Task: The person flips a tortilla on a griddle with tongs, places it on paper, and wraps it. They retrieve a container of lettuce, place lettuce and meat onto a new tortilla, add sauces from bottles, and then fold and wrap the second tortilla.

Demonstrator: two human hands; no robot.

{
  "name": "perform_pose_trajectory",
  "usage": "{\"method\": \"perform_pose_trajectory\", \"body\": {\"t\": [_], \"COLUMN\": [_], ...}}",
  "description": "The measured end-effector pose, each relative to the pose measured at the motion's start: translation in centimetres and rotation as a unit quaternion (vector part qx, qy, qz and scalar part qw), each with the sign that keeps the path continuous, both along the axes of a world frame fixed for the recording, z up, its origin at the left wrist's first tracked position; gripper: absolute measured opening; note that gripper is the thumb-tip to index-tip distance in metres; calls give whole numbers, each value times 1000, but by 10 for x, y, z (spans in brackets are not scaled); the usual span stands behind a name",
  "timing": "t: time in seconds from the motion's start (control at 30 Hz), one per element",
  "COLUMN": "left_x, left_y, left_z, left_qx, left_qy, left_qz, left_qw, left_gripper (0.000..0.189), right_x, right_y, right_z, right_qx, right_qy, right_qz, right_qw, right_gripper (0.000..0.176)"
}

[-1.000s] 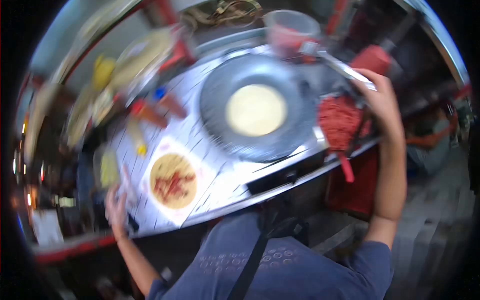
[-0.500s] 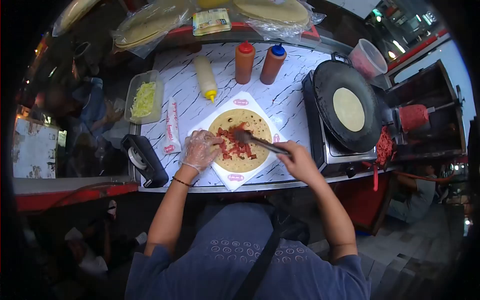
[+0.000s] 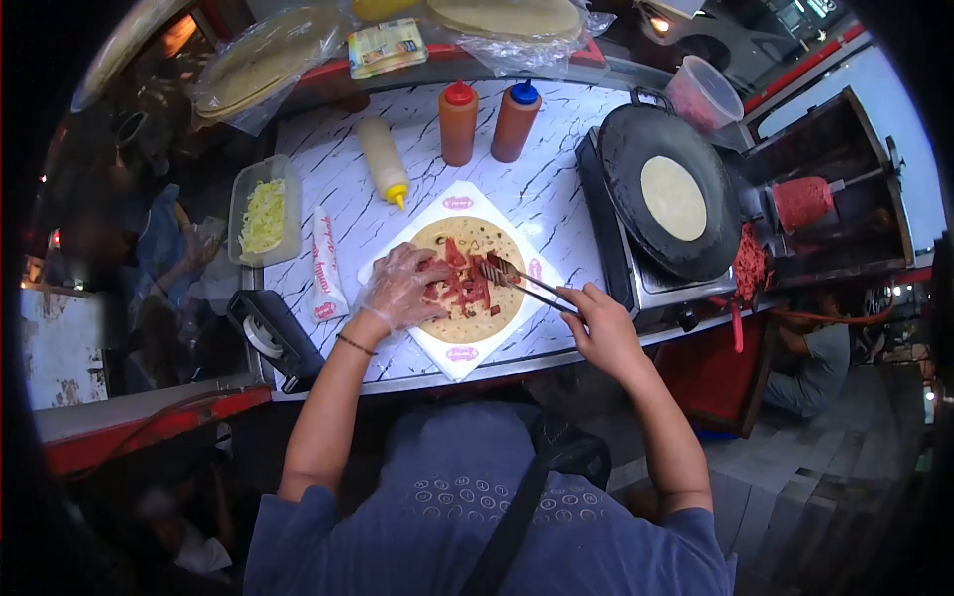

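Observation:
A round flatbread [image 3: 487, 235] lies on white printed paper [image 3: 457, 368] in front of me, with strips of reddish meat [image 3: 465, 296] across its middle. My left hand [image 3: 399, 286], in a clear plastic glove, rests over the left side of the bread. Its fingers are spread, the tips at the meat. Metal tongs [image 3: 545, 298] are gripped in my right hand [image 3: 601, 328]; their arms stand apart, and the dark heads reach the meat's right edge. Left of the paper are a rolled printed wrapper [image 3: 325, 268] and a tub of shredded lettuce [image 3: 264, 214].
Three squeeze bottles stand or lie behind: a white one [image 3: 380, 157], a red-capped one [image 3: 458, 127] and a blue-capped one [image 3: 516, 124]. On the right, a griddle [image 3: 621, 149] carries another flatbread [image 3: 674, 199], beside a meat spit [image 3: 803, 204]. A black dispenser [image 3: 283, 343] sits front left.
My left hand has opened from a pinch at the meat to spread fingers. The tongs have moved to the right, from over the meat to its edge, and their arms have parted.

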State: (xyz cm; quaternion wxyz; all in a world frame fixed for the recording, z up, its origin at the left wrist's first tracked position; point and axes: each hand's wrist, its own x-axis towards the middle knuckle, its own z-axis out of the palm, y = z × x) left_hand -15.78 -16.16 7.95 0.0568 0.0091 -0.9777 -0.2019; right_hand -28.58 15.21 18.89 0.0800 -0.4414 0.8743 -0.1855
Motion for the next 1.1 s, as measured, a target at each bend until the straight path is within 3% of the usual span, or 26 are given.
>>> {"method": "perform_pose_trajectory", "body": {"t": [0.13, 0.2, 0.33, 0.47, 0.53, 0.57, 0.6, 0.67, 0.73, 0.87, 0.9, 0.97, 1.1], "left_x": [7, 5, 7, 3, 9, 8, -1, -23, -36, -33, -43, -48, -48], "left_y": [-4, -3, -3, 3, -1, 4, 15, 61, 111, 97, 105, 134, 125], "left_z": [19, 5, 3, 19, 25, 30, 36, 39, 24, -24, -11, 34, 62], "left_qx": [27, -8, -17, -11, 25, 14, 4, -25, -139, -81, -92, -173, -138], "left_qy": [62, 12, 94, 42, 139, 132, 133, 150, -22, -57, -51, -177, -83], "left_qz": [43, 13, 65, 33, 57, 79, 93, 114, 191, 177, 167, 190, 250], "left_qw": [997, 1000, 993, 998, 988, 988, 987, 982, 971, 979, 980, 950, 955], "left_gripper": [59, 59, 57, 58, 58, 64, 69, 82, 94, 93, 93, 86, 76], "right_x": [2, 4, 1, -17, -27, -37, -49, -90, -153, -280, -300, -331, -383], "right_y": [9, 14, 30, 54, 81, 99, 117, 167, 209, 285, 292, 293, 279], "right_z": [14, 3, 13, 6, 38, 54, 77, 98, 96, 53, 51, 40, -1], "right_qx": [-6, 36, -9, 0, -78, -131, -176, -230, -358, -306, -260, -201, -191], "right_qy": [-58, 15, -16, 10, -40, -71, -70, 38, 70, 77, 53, 22, 31], "right_qz": [-50, 6, -19, 39, 7, -13, -37, -104, -175, -322, -333, -340, -288], "right_qw": [997, 999, 1000, 999, 996, 989, 981, 967, 914, 893, 905, 918, 938], "right_gripper": [31, 33, 36, 36, 38, 39, 37, 35, 32, 29, 29, 30, 28]}}
